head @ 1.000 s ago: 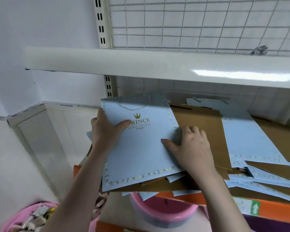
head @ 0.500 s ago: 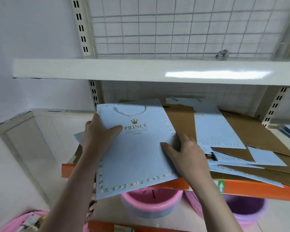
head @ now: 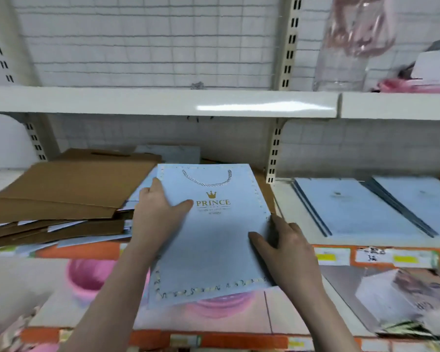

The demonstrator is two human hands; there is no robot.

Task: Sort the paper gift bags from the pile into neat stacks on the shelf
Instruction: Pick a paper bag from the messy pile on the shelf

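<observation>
Both hands gripped the blue PRINCE gift bag (head: 214, 240): left hand (head: 158, 212) at nine o'clock, right hand (head: 285, 245) at three, fingers clamped on its edges.

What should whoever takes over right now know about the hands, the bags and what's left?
Left hand: grips the left edge of the blue PRINCE bag, thumb on its face.
Right hand: grips the bag's right edge.
The bag is held flat above the shelf edge, between the two bays.
Done: two neat blue stacks lie in the right bay.
Left: the mixed brown and blue pile in the left bay; place this bag, then continue.
</observation>
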